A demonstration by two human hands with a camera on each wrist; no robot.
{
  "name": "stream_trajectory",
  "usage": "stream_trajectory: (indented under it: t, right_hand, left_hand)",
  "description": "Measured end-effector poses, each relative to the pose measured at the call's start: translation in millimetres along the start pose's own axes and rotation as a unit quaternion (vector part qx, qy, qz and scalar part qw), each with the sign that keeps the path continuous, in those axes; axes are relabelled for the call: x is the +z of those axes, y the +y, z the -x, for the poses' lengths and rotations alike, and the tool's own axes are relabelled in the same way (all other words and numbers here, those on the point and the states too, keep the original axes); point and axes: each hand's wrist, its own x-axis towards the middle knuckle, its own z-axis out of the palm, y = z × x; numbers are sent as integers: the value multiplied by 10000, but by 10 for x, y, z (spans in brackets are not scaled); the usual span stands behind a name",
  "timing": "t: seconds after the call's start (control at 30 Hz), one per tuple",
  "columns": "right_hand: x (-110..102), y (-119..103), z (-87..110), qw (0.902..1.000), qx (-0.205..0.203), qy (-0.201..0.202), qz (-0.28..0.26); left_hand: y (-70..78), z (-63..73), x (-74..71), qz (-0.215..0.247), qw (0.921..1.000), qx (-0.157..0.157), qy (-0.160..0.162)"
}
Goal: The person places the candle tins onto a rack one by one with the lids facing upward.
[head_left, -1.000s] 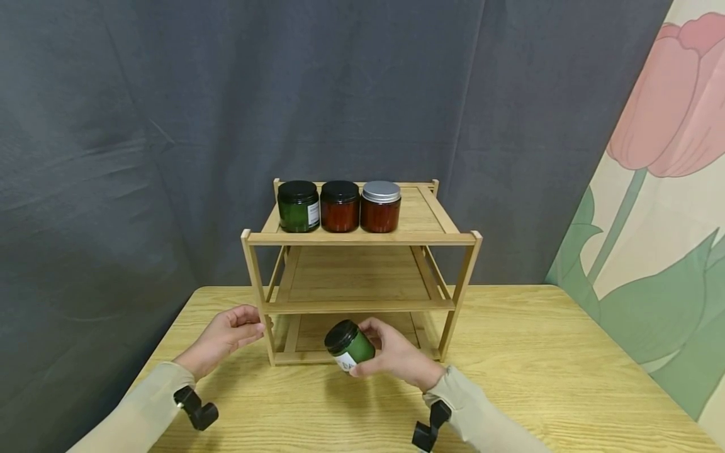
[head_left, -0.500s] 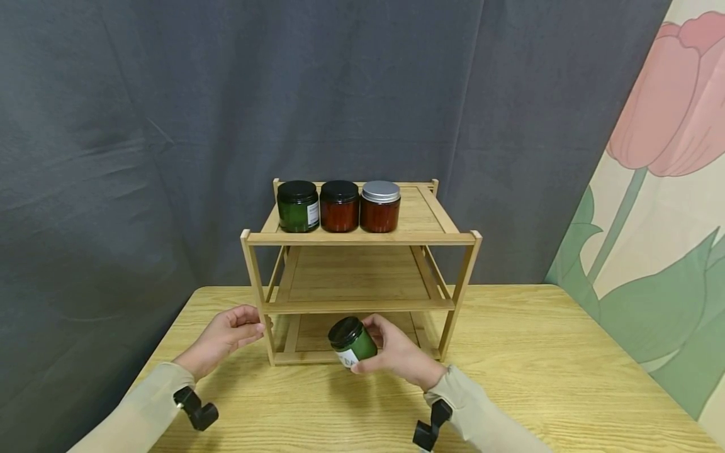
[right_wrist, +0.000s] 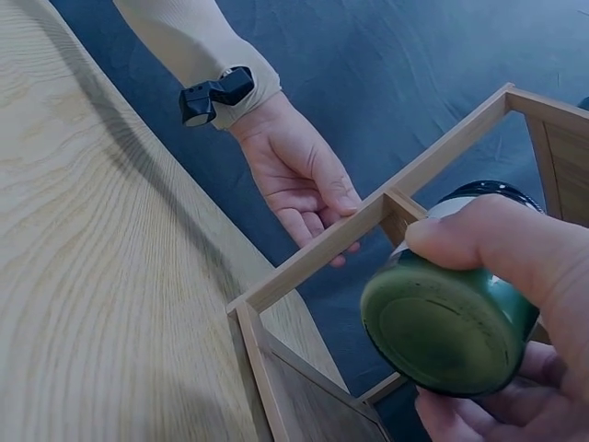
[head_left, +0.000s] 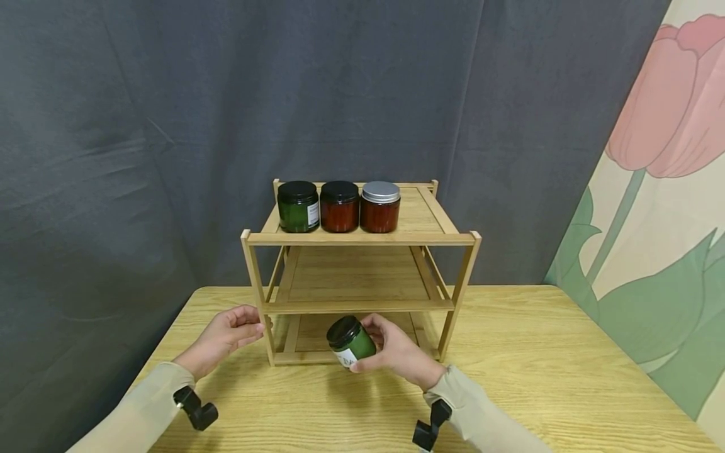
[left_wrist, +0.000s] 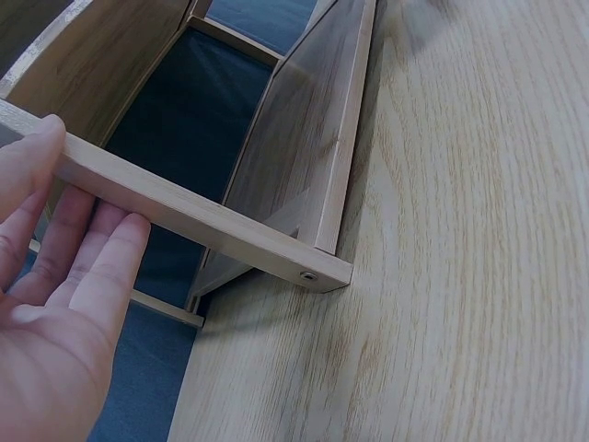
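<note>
A small green glass jar (head_left: 358,345) with a black lid and a white label is held by my right hand (head_left: 399,357), just in front of the bottom shelf. It leans to the left, off the table. Its round green base (right_wrist: 437,322) faces the camera in the right wrist view, with my thumb on one side and fingers on the other. My left hand (head_left: 223,336) pinches the left front leg of the wooden shelf rack (head_left: 362,307). In the left wrist view, the thumb lies over that leg (left_wrist: 212,216) and the fingers are behind it.
On the top shelf, along the left and middle, stand a green jar (head_left: 298,217) with a black lid, an amber jar (head_left: 340,217) with a black lid and another amber jar (head_left: 380,217) with a silver lid. Grey cloth (head_left: 351,94) hangs behind the wooden table (head_left: 538,358).
The jar in my right hand has tipped a little more upright and shifted very slightly right and up. My left hand stays at the rack leg.
</note>
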Motion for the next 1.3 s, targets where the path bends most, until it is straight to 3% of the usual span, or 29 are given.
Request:
stream_trajectory:
  t: [0.4,1.3]
  right_hand:
    - [34,-7,31,9990,-143,-269,317]
    - [31,-2,48,9984,-193,-528,49]
  left_hand:
    - [-2,1,1,17,10000,-45,59]
    - [-25,-15,-16,6,10000,-46,20]
